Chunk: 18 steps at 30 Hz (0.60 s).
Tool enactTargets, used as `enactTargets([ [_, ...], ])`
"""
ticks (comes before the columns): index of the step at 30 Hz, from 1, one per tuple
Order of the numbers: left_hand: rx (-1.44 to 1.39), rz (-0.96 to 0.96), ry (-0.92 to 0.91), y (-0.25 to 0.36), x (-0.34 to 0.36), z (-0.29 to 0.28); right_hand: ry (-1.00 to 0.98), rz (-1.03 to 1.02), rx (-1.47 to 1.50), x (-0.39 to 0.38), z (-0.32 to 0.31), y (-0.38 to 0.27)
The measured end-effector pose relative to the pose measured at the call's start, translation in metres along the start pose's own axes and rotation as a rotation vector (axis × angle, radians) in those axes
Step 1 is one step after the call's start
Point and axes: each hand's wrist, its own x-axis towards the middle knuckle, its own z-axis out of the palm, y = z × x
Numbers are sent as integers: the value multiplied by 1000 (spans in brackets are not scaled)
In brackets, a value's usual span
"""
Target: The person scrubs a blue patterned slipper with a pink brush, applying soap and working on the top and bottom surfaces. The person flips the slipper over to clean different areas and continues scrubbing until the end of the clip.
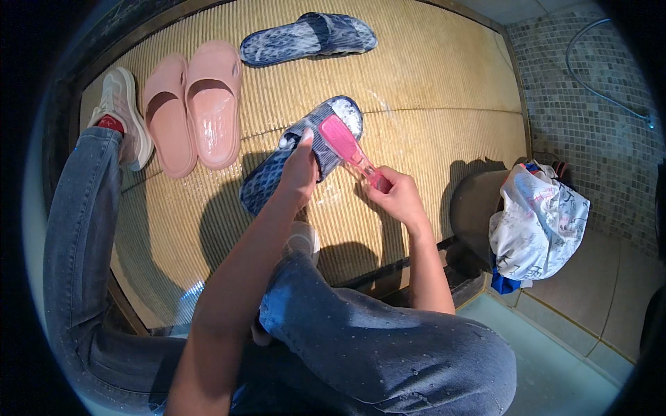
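A dark blue patterned slide sandal is in front of me over the ribbed mat, with white foam on its toe end. My left hand grips it at the strap, thumb on top and the other fingers hidden beneath. In my right hand is the handle of a pink scrubbing brush. The brush's head lies over the strap near the foamy toe, and its bristles are out of sight underneath. The matching blue slide sandal, smeared with whitish foam, lies farther back on the mat.
A pair of wet pink slides stands at the left, next to my shoe. The yellowish ribbed mat has a dark raised edge. At the right, a white printed cloth hangs over a rounded dark object. A hose runs along the mosaic-tiled wall.
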Motion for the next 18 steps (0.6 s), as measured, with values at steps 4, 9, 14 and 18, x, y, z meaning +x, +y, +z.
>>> enactTargets([
  [4, 210, -114, -9, -2, 13, -38, 87, -143, -144, 1, 17, -13],
  [9, 78, -50, 44, 4, 1, -4, 112, -271, -393, -9, 27, -39],
  [14, 128, -74, -213, -10, 21, -56, 142, -274, -362, -6, 40, -44],
  [18, 144, -109, -323, -7, 27, -71, 222, -312, -214, 2, 48, -38],
])
